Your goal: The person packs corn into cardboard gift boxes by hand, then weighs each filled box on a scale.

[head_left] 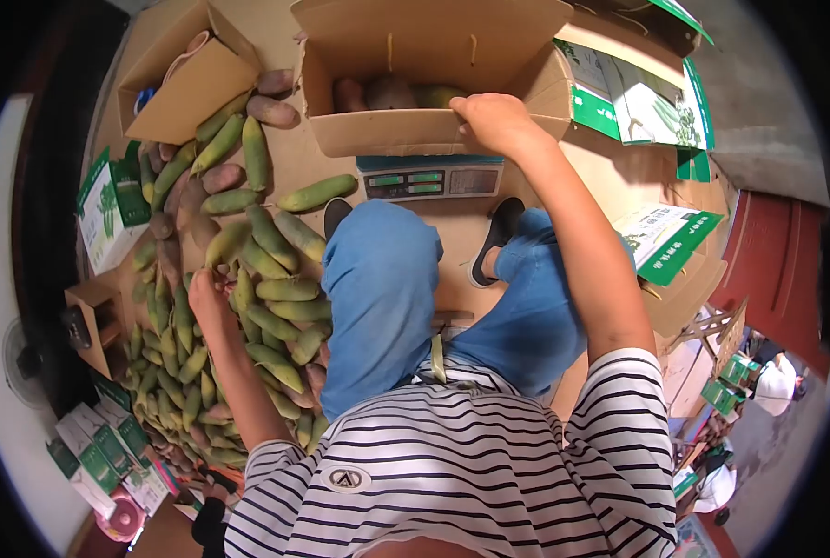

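My left hand (210,296) is over the pile at the left, its fingers closed at the lower end of a green radish (228,242). Around it lie many long green radishes (271,244) and some reddish-purple radishes (223,178). At the top, my right hand (495,123) grips the front edge of an open cardboard box (387,135), thumb and fingers over the rim. Inside that box, a few reddish radishes (389,94) and a green one (436,96) show; the front wall hides the rest. Under the box sits a digital scale (431,179) with lit displays.
An open carton (187,79) stands at the upper left. Green-and-white printed cartons (113,205) stand left, and more printed cardboard (661,244) lies right. My knees (382,279) flank the space before the scale. Other people (776,383) are at the far right.
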Motion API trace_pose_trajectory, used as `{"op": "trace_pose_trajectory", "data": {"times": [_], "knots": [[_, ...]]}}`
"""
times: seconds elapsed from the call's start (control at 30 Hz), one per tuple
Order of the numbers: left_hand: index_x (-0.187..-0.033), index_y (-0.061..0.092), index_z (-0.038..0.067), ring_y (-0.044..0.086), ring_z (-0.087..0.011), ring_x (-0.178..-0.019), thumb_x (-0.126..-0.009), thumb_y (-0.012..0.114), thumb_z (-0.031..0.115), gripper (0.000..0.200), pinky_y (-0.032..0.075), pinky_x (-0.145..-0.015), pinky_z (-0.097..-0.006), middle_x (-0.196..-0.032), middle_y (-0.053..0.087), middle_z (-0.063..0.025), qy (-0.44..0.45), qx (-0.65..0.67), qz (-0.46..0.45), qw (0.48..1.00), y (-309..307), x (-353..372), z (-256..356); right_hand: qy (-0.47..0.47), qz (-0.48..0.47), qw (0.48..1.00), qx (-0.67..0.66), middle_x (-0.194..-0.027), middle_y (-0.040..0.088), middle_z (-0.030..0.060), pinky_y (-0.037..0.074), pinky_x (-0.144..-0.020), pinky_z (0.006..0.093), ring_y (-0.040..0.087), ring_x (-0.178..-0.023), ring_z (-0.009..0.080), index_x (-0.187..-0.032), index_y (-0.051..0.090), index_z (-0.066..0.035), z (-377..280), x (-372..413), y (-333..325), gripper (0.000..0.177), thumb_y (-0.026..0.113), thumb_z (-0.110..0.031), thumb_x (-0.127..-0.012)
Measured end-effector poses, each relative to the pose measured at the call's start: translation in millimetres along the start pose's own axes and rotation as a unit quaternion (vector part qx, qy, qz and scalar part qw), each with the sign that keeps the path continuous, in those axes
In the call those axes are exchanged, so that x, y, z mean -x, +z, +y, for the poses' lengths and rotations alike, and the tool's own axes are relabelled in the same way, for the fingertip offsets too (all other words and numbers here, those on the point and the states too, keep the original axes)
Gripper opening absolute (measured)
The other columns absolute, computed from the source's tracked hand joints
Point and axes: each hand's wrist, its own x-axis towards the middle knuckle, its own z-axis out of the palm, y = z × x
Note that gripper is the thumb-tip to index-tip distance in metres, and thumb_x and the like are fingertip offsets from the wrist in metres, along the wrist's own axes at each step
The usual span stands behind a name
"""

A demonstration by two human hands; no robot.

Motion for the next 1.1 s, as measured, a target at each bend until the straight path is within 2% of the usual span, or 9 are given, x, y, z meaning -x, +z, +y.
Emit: {"op": "trace_pose_trajectory", "data": {"times": [0.27,0.33,0.4,0.47,0.57,0.7,0.83,0.97,1.1], "knots": [[-0.112,0.055,0.002,0.060,-0.0190,-0.099,-0.096,0.051,0.028,0.031,0.049,-0.088,-0.0357,-0.108,0.061,-0.0089,0.152,0.129,-0.295,0.935,159,52,133,0.023,-0.028,0.999,0.023,-0.094,0.068,0.0126,0.052,-0.077,0.0441,0.064,-0.095,0.0322,-0.096,0.065,-0.008,-3,-2,0,0.016,0.055,-0.012,-0.083],[-0.121,0.052,0.000,0.058,-0.0182,-0.106,-0.097,0.050,0.029,0.038,0.047,-0.090,-0.0357,-0.116,0.059,-0.0101,0.206,-0.044,-0.241,0.948,195,58,142,0.034,-0.060,0.997,0.035,-0.092,0.067,0.0149,0.052,-0.078,0.0454,0.064,-0.093,0.0331,-0.094,0.063,-0.007,-5,-3,-4,0.016,0.061,-0.017,-0.082],[-0.123,0.052,-0.001,0.054,-0.0208,-0.114,-0.093,0.060,0.024,0.041,0.040,-0.097,-0.0337,-0.129,0.052,-0.0138,0.455,-0.224,-0.123,0.853,214,78,143,0.002,-0.001,1.000,0.002,-0.092,0.067,0.0149,0.052,-0.075,0.0454,0.065,-0.091,0.0341,-0.094,0.064,-0.007,-3,-1,1,0.017,0.061,-0.017,-0.081],[-0.125,0.051,-0.001,0.053,-0.0221,-0.116,-0.088,0.066,0.017,0.043,0.040,-0.098,-0.0349,-0.133,0.048,-0.0148,0.413,-0.103,-0.172,0.888,232,110,150,0.018,-0.013,1.000,-0.001,-0.090,0.067,0.0143,0.052,-0.073,0.0476,0.065,-0.090,0.0344,-0.097,0.063,-0.007,-7,-2,0,0.017,0.057,-0.018,-0.084],[-0.121,0.053,-0.003,0.053,-0.0240,-0.116,-0.086,0.066,0.011,0.041,0.042,-0.097,-0.0357,-0.129,0.052,-0.0163,0.441,-0.059,-0.279,0.851,262,156,164,0.036,-0.018,0.999,0.012,-0.096,0.069,0.0135,0.054,-0.073,0.0439,0.067,-0.094,0.0310,-0.095,0.070,-0.011,-5,-6,0,0.020,0.053,-0.015,-0.085],[-0.117,0.055,-0.004,0.057,-0.0329,-0.108,-0.086,0.062,0.011,0.035,0.046,-0.090,-0.0389,-0.120,0.055,-0.0227,0.561,-0.259,-0.307,0.724,303,172,173,0.050,-0.028,0.998,-0.022,-0.100,0.070,0.0074,0.054,-0.076,0.0355,0.066,-0.098,0.0235,-0.094,0.072,-0.015,-5,-6,8,0.020,0.055,-0.017,-0.083],[-0.115,0.055,-0.002,0.055,-0.0335,-0.114,-0.088,0.060,0.011,0.030,0.045,-0.094,-0.0411,-0.126,0.053,-0.0201,0.520,-0.409,-0.297,0.689,335,143,141,0.012,-0.079,0.997,0.001,-0.110,0.068,0.0014,0.053,-0.079,0.0363,0.064,-0.104,0.0193,-0.109,0.070,-0.019,-3,-18,14,0.026,0.064,-0.019,-0.084],[-0.105,0.055,0.001,0.058,-0.0328,-0.103,-0.082,0.061,0.014,0.027,0.048,-0.080,-0.0464,-0.113,0.057,-0.0164,0.522,-0.553,-0.255,0.597,335,97,83,0.075,-0.036,0.996,-0.027,-0.107,0.068,0.0077,0.052,-0.082,0.0371,0.064,-0.104,0.0248,-0.104,0.068,-0.016,-9,3,-2,0.023,0.053,-0.020,-0.087],[-0.117,0.050,0.003,0.056,-0.0329,-0.106,-0.077,0.067,0.019,0.046,0.048,-0.085,-0.0468,-0.114,0.057,-0.0161,0.490,-0.627,-0.249,0.552,348,86,69,0.095,-0.027,0.995,-0.017,-0.107,0.068,0.0118,0.051,-0.084,0.0420,0.064,-0.103,0.0284,-0.104,0.067,-0.012,9,21,-42,0.024,0.055,-0.022,-0.086]]}}
